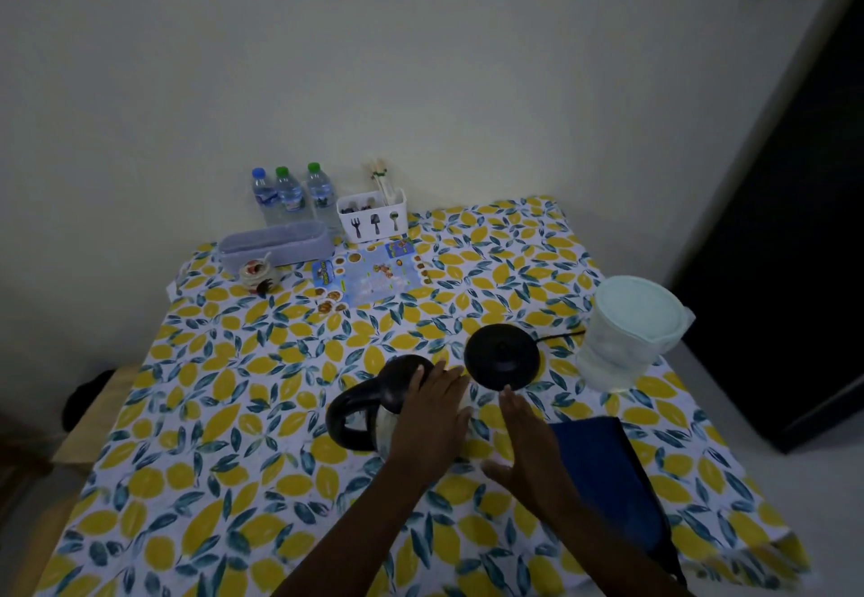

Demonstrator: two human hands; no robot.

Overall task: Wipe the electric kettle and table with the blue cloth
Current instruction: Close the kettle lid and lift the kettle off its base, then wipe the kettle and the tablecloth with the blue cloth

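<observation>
The electric kettle, glass-bodied with a black lid and black handle, stands on the table, which is covered with a lemon-print cloth. My left hand lies over the kettle's right side, with the fingers reaching onto the lid, and holds it. My right hand hovers just right of the kettle with its fingers spread and nothing in it. The dark blue cloth lies flat on the table to the right of that hand, partly under my right forearm. The kettle's round black base sits apart, behind both hands.
A pale lidded plastic jug stands at the right edge, with the base's cord running towards it. At the back are three water bottles, a white cutlery holder, a grey box, a small jar and a printed leaflet.
</observation>
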